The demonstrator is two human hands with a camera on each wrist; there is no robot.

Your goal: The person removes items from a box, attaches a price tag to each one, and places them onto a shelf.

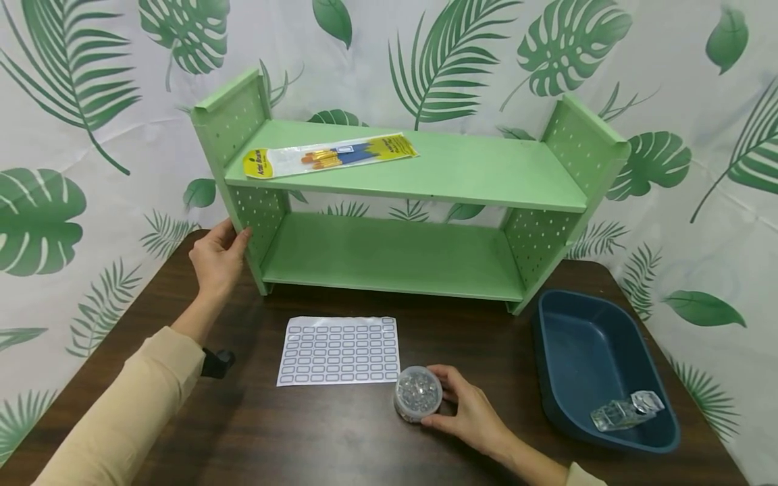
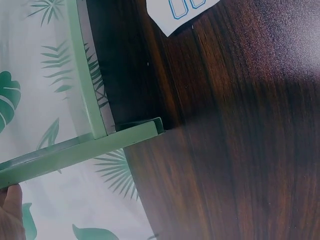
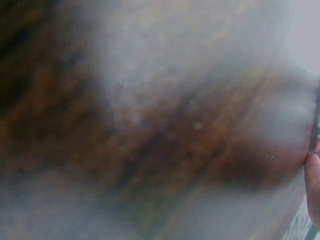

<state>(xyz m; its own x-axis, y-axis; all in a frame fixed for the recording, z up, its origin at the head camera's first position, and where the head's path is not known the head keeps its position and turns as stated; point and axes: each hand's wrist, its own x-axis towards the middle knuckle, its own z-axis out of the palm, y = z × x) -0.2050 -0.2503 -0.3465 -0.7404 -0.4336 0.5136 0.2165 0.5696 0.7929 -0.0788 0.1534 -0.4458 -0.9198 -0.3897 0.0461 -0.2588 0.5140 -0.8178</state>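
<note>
A green two-tier shelf stands at the back of the dark wooden table. My left hand grips its left side panel near the bottom; the left wrist view shows that panel's foot and a bit of my hand. A pack of paint brushes lies on the top board. My right hand holds a small clear jar of glass beads standing on the table. The right wrist view is a blur of table with one fingertip at the edge.
A sheet of blue-outlined labels lies flat in front of the shelf, its corner in the left wrist view. A dark blue tray at the right holds a clear glass bottle. A leaf-print backdrop hangs behind.
</note>
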